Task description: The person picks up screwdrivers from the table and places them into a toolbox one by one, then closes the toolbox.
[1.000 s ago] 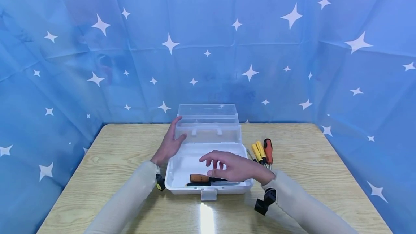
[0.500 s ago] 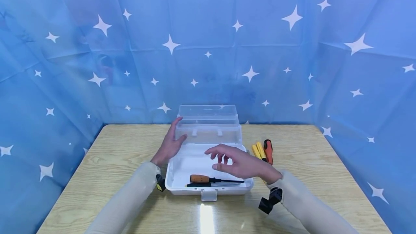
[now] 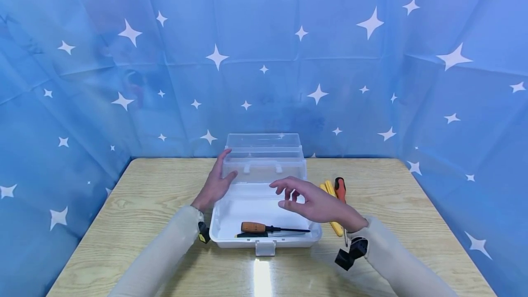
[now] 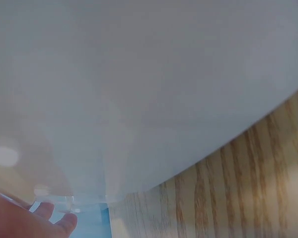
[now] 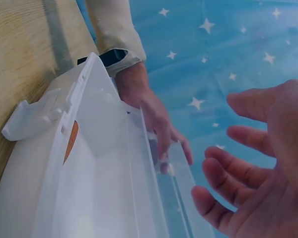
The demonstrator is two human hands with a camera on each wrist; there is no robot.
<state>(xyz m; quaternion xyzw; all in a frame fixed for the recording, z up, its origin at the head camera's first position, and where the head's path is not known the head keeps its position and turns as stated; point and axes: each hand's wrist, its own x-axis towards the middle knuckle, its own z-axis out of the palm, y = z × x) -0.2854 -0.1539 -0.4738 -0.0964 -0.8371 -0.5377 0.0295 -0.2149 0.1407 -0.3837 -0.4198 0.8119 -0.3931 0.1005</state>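
Observation:
A white toolbox (image 3: 247, 212) stands on the table, its clear lid (image 3: 264, 168) raised at the back. My left hand (image 3: 214, 184) holds the lid's left edge; in the right wrist view its thumb and fingers straddle the clear panel. Above the toolbox's right side hovers my right hand (image 3: 315, 201), fingers loosely bent and nothing between them. Along the toolbox's front wall lies a screwdriver with a brown-orange handle (image 3: 253, 227) and a dark shaft. Beside it is a black-handled tool (image 3: 252, 235). Only the toolbox's wall (image 4: 114, 99) and a few fingertips show in the left wrist view.
To the right of the toolbox lie a red-and-black screwdriver (image 3: 340, 189) and yellow-handled tools (image 3: 331, 188), partly hidden by my right arm. A front latch (image 3: 265, 247) hangs down. A blue star-patterned curtain (image 3: 264, 58) surrounds the wooden table (image 3: 165, 196).
My right hand has moved right and slightly back from over the screwdriver, leaving its whole length in view. My left hand stays at the lid.

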